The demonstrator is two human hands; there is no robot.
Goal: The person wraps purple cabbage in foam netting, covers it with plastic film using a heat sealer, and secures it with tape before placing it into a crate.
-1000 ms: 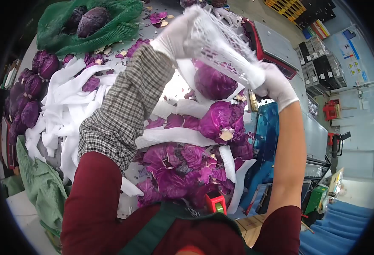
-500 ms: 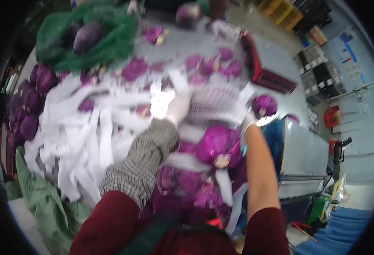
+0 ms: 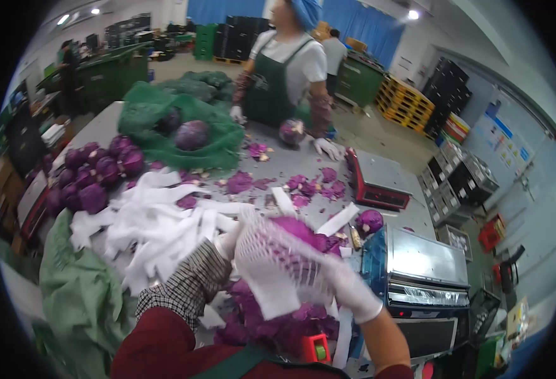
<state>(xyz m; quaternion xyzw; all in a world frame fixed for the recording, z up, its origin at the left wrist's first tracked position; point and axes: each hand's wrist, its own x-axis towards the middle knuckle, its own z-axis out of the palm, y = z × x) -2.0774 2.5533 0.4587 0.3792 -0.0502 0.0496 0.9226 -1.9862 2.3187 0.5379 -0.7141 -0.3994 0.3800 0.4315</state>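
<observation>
A white foam net sleeve (image 3: 266, 249) is stretched between my two gloved hands, blurred by motion. My left hand (image 3: 229, 242), with a checked cuff above the glove, grips its left end. On the other end, lower right, my right hand (image 3: 351, 289) is closed. Purple shows through the mesh, and a red cabbage (image 3: 295, 227) appears just beyond its upper edge. Below the sleeve lie more red cabbages (image 3: 246, 322), partly covered by a hanging white flap. To the left spreads a heap of flat white foam sleeves (image 3: 158, 221).
Red cabbages (image 3: 95, 167) are piled at the left, beside a green net sack (image 3: 218, 148). Across the table a co-worker (image 3: 284, 76) stands near a trimmed cabbage (image 3: 292, 131). A scale (image 3: 379, 183) and wrapping machine (image 3: 426, 259) stand right. A red tape dispenser (image 3: 316, 348) is close to me.
The view has tilted up, bringing the co-worker into sight. Both hands still hold the foam sleeve; it now hangs nearer my body, its right end lower than its left.
</observation>
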